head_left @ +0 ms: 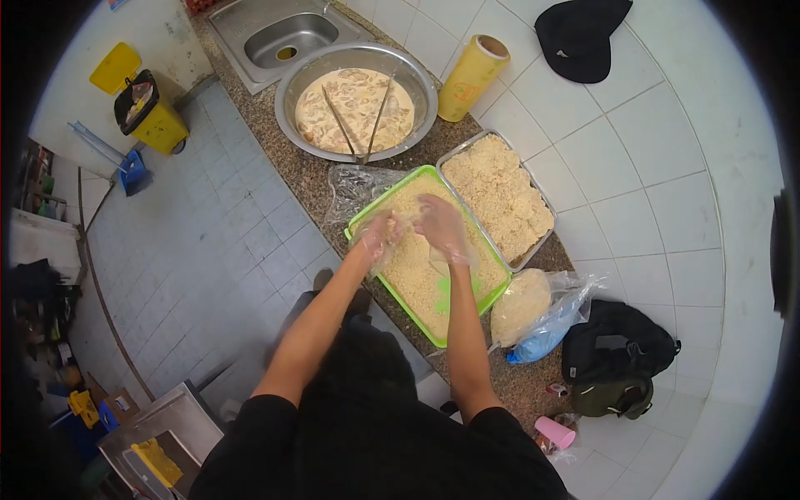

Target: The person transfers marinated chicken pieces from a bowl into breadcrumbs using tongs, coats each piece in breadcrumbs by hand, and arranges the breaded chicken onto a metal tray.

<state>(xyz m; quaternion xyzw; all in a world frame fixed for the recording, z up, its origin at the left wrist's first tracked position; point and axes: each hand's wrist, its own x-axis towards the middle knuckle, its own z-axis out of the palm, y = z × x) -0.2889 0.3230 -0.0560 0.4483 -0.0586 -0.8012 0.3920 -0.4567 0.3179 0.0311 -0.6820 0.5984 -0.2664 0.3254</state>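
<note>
Both of my hands wear clear plastic gloves and are over a green tray [394,312] spread with pale breadcrumbs [408,279]. My left hand [382,237] is at the tray's left side, its fingers curled together; what they hold, if anything, blends with the crumbs. Close beside it, my right hand [443,229] reaches over the crumbs with fingers bent loosely and apart. A patch of bare green tray shows near my right forearm. Along the right side stands a metal tray [540,242] filled with crumb-coated pieces [496,196].
Behind the green tray, a large steel bowl [285,104] holds pieces in creamy batter, with tongs [379,117] resting in it. A roll of plastic wrap [472,79] stands by the wall. A bag of crumbs [521,307], a black backpack [617,346] and a pink cup [556,433] lie to the right.
</note>
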